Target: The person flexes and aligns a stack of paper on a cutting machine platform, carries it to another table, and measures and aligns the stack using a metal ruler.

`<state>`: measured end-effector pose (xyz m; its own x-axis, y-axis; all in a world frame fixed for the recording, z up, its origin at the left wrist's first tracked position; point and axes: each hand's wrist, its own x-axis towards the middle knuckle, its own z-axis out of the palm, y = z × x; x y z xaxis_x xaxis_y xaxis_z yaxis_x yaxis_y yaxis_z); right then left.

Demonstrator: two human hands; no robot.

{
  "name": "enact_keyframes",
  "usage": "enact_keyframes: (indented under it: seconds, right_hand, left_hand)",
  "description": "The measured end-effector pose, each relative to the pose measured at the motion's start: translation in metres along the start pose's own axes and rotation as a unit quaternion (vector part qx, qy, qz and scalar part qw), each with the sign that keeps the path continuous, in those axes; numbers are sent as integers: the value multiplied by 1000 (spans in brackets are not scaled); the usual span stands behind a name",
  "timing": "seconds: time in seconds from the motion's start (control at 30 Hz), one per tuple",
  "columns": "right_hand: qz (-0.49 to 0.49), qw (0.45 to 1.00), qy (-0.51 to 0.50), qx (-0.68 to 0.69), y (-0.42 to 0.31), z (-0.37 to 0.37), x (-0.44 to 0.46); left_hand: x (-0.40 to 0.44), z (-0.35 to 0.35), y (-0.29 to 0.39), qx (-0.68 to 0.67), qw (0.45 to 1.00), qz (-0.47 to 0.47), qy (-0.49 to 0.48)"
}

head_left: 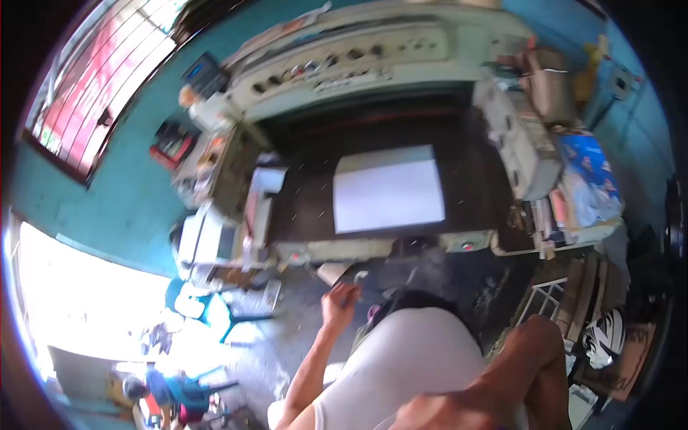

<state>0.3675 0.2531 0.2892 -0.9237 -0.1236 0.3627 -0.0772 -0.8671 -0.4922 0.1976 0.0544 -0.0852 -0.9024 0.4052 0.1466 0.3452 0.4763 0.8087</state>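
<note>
My left hand (340, 302) is low over the dark floor, its fingers curled in. Whatever it may hold is too small to make out. Just beyond it shows a small tan piece (332, 272) like card or paper; I cannot tell whether they touch. My right hand (446, 413) is raised close to the camera in front of my white sleeveless top (423, 351). It is blurred, and its fingers are not clear. Ahead, a stack of white paper (390, 193) lies on the dark bed of a large machine (308, 208), away from both hands.
Knobs line the machine's upper panel (322, 64). A blue chair (218, 315) stands to the left, and another person (154, 394) is at lower left. Boards (584, 294) lean at the right beside a black-and-white helmet (604, 337). Blue plastic packaging (588, 168) sits on the right-hand side table.
</note>
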Motion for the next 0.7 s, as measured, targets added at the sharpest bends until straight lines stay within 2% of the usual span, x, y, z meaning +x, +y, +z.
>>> enact_keyframes:
  seconds: [0.1, 0.13, 0.2, 0.23, 0.27, 0.3, 0.33, 0.37, 0.4, 0.47, 0.53, 0.6, 0.7]
  right_hand:
    - [43, 986, -60, -150, 1, -25, -10]
    - [-5, 950, -146, -275, -9, -40, -1]
    - [-64, 940, -236, -239, -16, -71, 1]
    - [-92, 966, -152, -187, -11, -61, 4]
    - [-87, 966, -156, -186, -16, -55, 6]
    - [1, 987, -93, -133, -23, -32, 19]
    - [-4, 985, -89, -150, -25, -30, 21]
    - [-35, 979, -88, -180, -28, -33, 13]
    - [-67, 972, -85, -208, -30, -38, 11]
    - [-121, 955, -81, -259, -38, -44, -1]
    - [-179, 932, -88, -302, -42, -47, -8]
    - [-213, 910, -70, -349, -46, -44, -15]
    - [-206, 879, 36, -429, -53, -19, -27]
  left_hand:
    - [3, 0, -5, -5, 1000, 6, -8]
    - [-1, -1, -6, -7, 1000, 2, -2]
    - [-1, -2, -9, 6, 1000, 20, 7]
    - [0, -3, -9, 3, 1000, 20, 3]
    - [2, -4, -14, 8, 1000, 23, 17]
    - [-2, -1, -17, 5, 1000, 21, 14]
    - [-3, 2, -18, -55, 998, -27, 19]
    - [-3, 7, -24, -71, 996, -43, 19]
    - [2, -1, -5, 25, 999, 16, 11]
    - [-9, -3, 14, -4, 1000, -16, 15]
    - [9, -7, -1, 8, 999, 27, 33]
    - [1, 5, -5, -44, 998, -29, 32]
    - [9, 5, -5, 36, 998, 56, 4]
